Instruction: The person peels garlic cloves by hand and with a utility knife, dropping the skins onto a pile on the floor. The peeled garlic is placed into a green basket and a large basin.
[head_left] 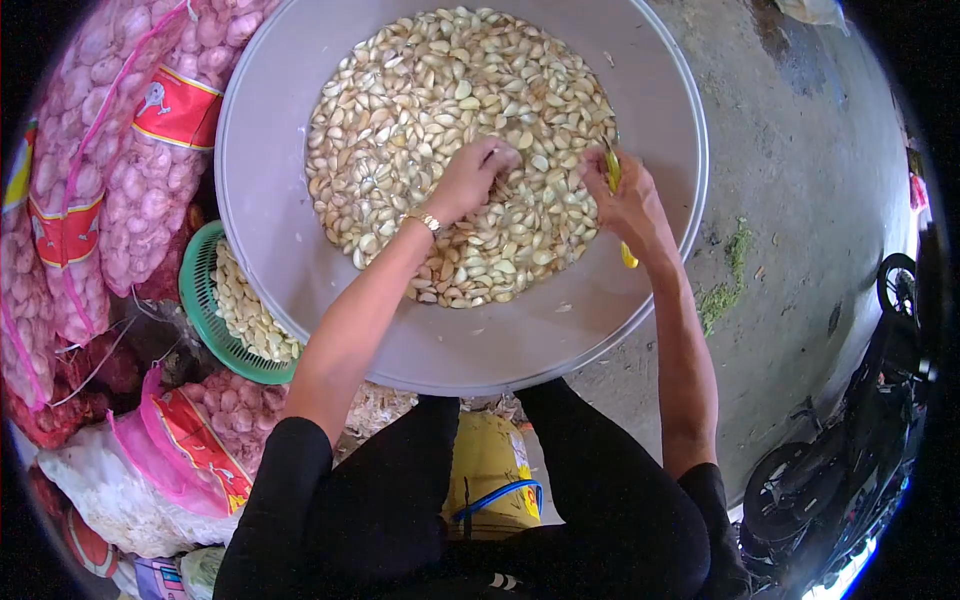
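Observation:
A wide grey basin (520, 355) holds a great many garlic cloves (440, 110) in liquid. My left hand (478, 175), with a gold watch at the wrist, is over the middle of the cloves, its fingers curled; whatever they hold is hidden. Near the right side of the cloves is my right hand (622, 195), closed around a small knife with a yellow handle (628, 257). The knife's upper part shows between thumb and fingers. The two hands are apart.
Net sacks of garlic (150, 190) stand along the left. A green basket (197, 285) with peeled cloves touches the basin's lower left. A yellow container (485, 465) sits between my legs. On the right are green scraps (735, 275) and a parked motorbike (840, 450).

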